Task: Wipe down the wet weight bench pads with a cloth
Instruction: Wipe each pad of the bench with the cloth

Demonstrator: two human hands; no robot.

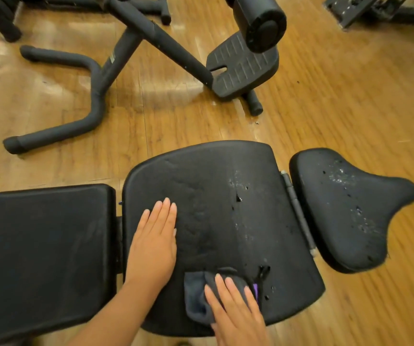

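One cloth (197,299), dark grey with a purple bit showing at its right edge, bunched at the lower centre of the frame on the near part of the middle pad (226,216). Three black bench pads in a row: left pad (43,255), rectangular; middle pad, the largest; right pad (345,211), saddle-shaped, at the right of the frame. Narrow gaps separate them; a grey hinge bar (299,213) sits in the right gap.

Two hands. Right hand (236,313) lies flat on the cloth, fingers straight and together, pressing it down. Left hand (154,243) rests palm-down directly on the middle pad, just left of the cloth, fingers straight, holding nothing.

Water droplets and wet patches on the middle pad's right half, just right of and above the cloth, and scattered over the right pad. Left pad shows no clear droplets.

Wood floor (350,108) surrounds the surface, with open floor beyond the pads' far edge. Another black exercise frame (151,41) with a footplate (241,66) stands in the upper half.
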